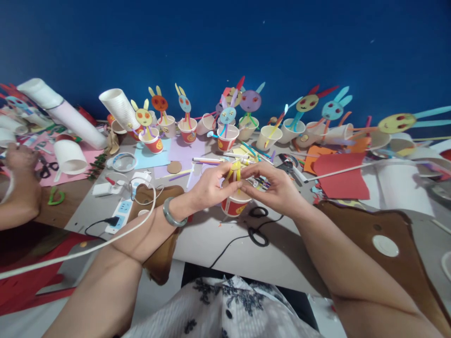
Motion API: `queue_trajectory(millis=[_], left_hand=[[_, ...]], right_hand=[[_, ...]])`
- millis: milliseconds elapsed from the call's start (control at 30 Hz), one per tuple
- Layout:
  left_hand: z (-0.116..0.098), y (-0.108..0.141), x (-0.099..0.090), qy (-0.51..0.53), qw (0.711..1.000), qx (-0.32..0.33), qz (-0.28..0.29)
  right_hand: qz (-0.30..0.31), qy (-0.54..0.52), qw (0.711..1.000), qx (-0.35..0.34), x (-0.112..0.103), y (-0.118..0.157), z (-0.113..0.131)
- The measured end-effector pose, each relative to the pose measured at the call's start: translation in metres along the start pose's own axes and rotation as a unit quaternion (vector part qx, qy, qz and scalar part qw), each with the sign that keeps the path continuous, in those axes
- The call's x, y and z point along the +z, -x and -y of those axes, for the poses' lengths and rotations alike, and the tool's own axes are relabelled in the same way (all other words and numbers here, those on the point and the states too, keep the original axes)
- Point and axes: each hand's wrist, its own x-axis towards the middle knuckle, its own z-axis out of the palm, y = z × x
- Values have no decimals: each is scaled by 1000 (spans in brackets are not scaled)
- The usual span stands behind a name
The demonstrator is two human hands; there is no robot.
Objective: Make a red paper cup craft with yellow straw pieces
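Observation:
Both my hands meet above a red-and-white paper cup (235, 207) near the middle of the table. My left hand (211, 187), with a bangle on the wrist, pinches a bent yellow strip (236, 167) that looks like a pipe cleaner. From the other side, the fingers of my right hand (273, 188) close in on the same strip at the cup's rim. The hands cover much of the cup's upper part. Just to the right of the cup lie black-handled scissors (259, 236).
Paper cups with rabbit-faced figures, such as a yellow one (143, 117), line the wall. A power strip (121, 213) and white cable lie left. Red paper (341, 176) lies right, and pens (207, 161) lie behind the cup. Another person's hand (21, 159) is far left.

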Motion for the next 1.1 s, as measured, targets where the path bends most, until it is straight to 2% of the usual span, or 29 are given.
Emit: queue_trajectory(millis=[67, 200, 300, 400, 533, 667, 833, 1100], left_hand=[[0, 0, 0, -4, 1000, 2, -18], [0, -1, 0, -2, 999, 10, -30], [-1, 0, 0, 8, 999, 16, -45], [-6, 0, -2, 12, 999, -5, -41], [-12, -1, -7, 3, 999, -36, -20], [-15, -1, -8, -6, 1000, -12, -17], [-16, 0, -8, -17, 1000, 16, -6], [-19, 3, -10, -9, 998, 53, -24]], right_hand=[[24, -4, 999, 46, -4, 0, -4], [119, -32, 984, 130, -5, 1, -8], [152, -11, 981, 123, 1, 3, -3], [169, -23, 981, 93, 7, 4, -1], [167, -45, 982, 81, 10, 3, -6], [158, -66, 983, 72, 10, 0, -14], [123, -67, 990, 19, 12, 0, -23], [100, -74, 992, -7, 7, -2, -28]])
